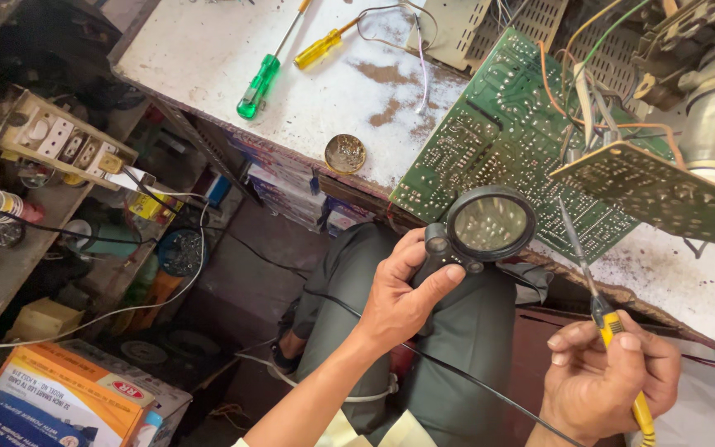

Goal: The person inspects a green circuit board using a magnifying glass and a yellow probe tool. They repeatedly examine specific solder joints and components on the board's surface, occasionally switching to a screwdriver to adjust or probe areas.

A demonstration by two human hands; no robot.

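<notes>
Our left hand [399, 298] grips a black magnifying glass [482, 228] by its handle, lens over the near edge of the green circuit board [498, 132]. Our right hand [610, 377] is clenched on a yellow-handled screwdriver [593, 290], its shaft running up and far-left toward the smaller tilted board [664, 194]. The right hand is nearer to it.

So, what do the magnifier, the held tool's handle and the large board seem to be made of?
Magnifier in the left hand: black frame, probably plastic, matte; clear lens, glass or acrylic, reflecting light.
Tool handle in the right hand: yellow, glossy, likely plastic; its thin shaft looks like metal.
Large board: green laminate, likely fibreglass, dotted with shiny solder points.
</notes>
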